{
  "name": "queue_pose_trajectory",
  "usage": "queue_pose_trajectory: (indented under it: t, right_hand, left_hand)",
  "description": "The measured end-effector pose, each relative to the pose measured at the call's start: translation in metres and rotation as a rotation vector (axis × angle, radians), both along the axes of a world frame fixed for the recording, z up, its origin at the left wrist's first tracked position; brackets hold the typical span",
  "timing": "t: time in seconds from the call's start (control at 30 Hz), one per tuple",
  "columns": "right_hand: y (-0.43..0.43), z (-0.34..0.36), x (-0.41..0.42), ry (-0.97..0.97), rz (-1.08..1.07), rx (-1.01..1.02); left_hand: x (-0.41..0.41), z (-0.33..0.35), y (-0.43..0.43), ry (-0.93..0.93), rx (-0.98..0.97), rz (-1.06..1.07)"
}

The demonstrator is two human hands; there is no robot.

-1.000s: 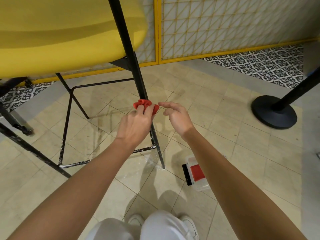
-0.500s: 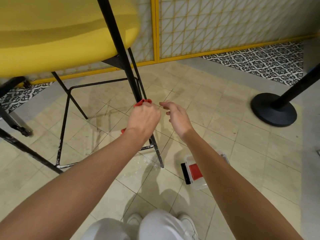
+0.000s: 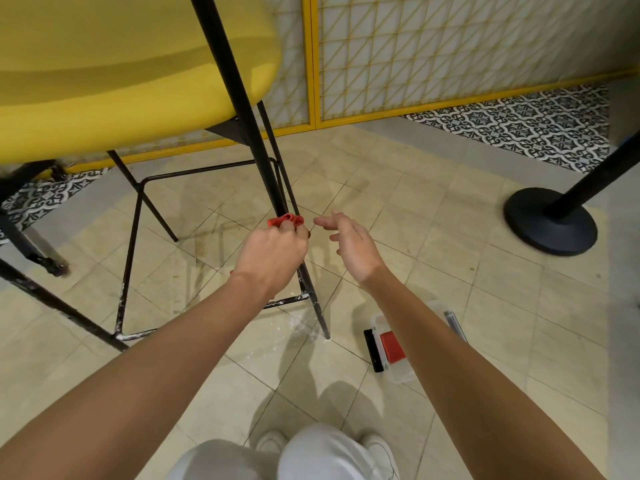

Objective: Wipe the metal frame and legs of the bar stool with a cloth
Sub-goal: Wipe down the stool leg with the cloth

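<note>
A bar stool with a yellow seat [image 3: 121,74] stands on thin black metal legs joined by a footrest frame [image 3: 131,230]. My left hand [image 3: 273,254] grips a red cloth [image 3: 285,220] wrapped around the front right leg [image 3: 242,98], about halfway down. Most of the cloth is hidden under my fingers. My right hand [image 3: 349,244] hovers just right of that leg, fingers loosely spread, holding nothing and touching nothing. The lower leg [image 3: 315,306] and bottom rail carry white scuffs.
A clear plastic box [image 3: 398,348] with a red and black item lies on the tiled floor by my right forearm. A black post on a round base [image 3: 550,223] stands at right. A yellow lattice screen [image 3: 415,57] closes the back. Another dark frame leg [image 3: 52,299] crosses at left.
My left hand with the cloth has stayed at about the same height on the leg, its grip rolling over the cloth. The right hand has held beside it.
</note>
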State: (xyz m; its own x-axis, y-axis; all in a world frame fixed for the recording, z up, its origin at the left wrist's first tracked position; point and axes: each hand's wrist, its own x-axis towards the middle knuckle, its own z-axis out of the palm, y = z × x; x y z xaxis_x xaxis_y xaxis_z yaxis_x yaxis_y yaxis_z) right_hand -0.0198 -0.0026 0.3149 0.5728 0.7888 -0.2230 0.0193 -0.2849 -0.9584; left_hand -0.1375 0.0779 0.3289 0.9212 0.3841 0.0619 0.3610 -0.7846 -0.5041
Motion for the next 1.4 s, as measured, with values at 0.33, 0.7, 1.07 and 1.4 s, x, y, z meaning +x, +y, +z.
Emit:
queue_pose_trajectory:
  t: [0.33,0.7,1.07,1.4]
  right_hand:
    - [0.012,0.014,-0.014,0.015,-0.026,0.010]
    - [0.016,0.019,0.001,-0.110,0.031,0.051]
    - [0.023,0.013,-0.007,-0.091,0.086,0.051]
    - [0.019,-0.004,-0.007,-0.039,0.020,-0.017]
  left_hand:
    - [-0.045,-0.001,0.017,-0.864,-0.700,0.360]
    - [-0.001,-0.016,0.005,-1.182,-2.045,0.939]
    - [0.016,-0.022,-0.004,-1.449,-1.850,0.893]
    - [0.030,-0.055,0.000,-1.453,-1.568,0.962]
